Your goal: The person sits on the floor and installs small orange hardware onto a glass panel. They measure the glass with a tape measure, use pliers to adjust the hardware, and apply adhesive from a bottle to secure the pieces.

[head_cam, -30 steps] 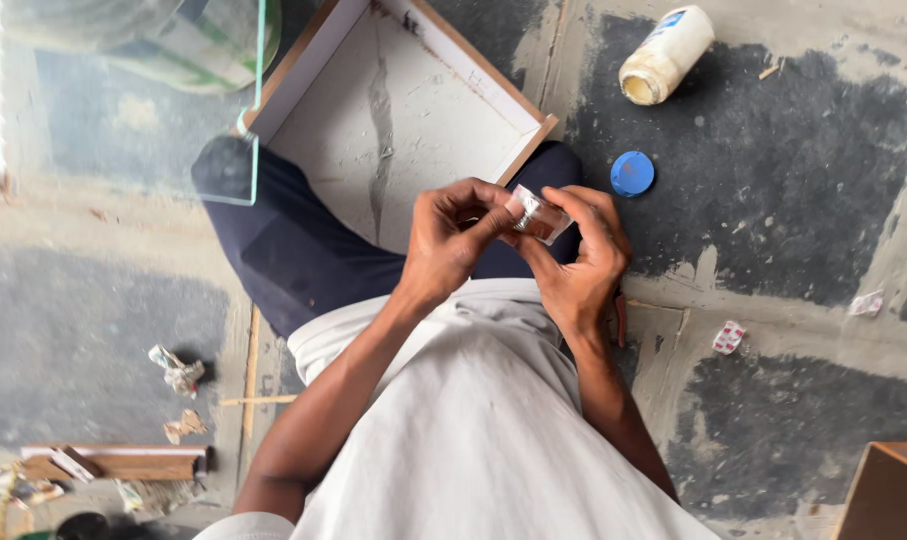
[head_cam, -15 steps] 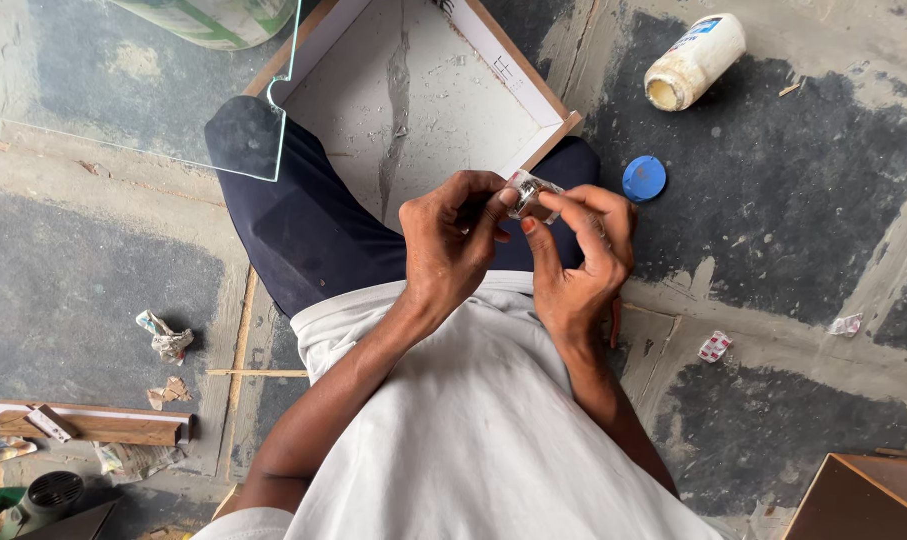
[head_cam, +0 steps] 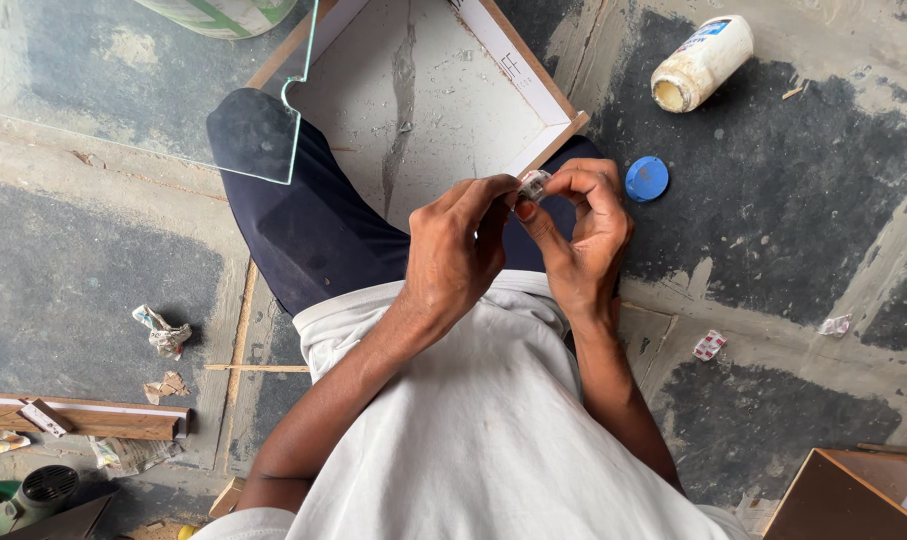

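Observation:
Both hands meet above my lap. My left hand (head_cam: 459, 250) and my right hand (head_cam: 579, 235) pinch a small whitish, crumpled piece (head_cam: 534, 185) between their fingertips. What the piece is cannot be made out. Just beyond the hands a wood-framed white board (head_cam: 414, 90) lies tilted across my dark trouser legs. A sheet of clear glass (head_cam: 144, 90) overlaps my left knee.
An open white plastic bottle (head_cam: 702, 62) lies on its side at the upper right, its blue cap (head_cam: 647, 179) on the floor near my right hand. Wood strips (head_cam: 84, 418) and paper scraps lie at the lower left. A brown box corner (head_cam: 854, 495) shows at the lower right.
The hands have stayed together on the small piece, with the fingers shifting slightly. The view has drifted, so the bottle and cap appear a little lower.

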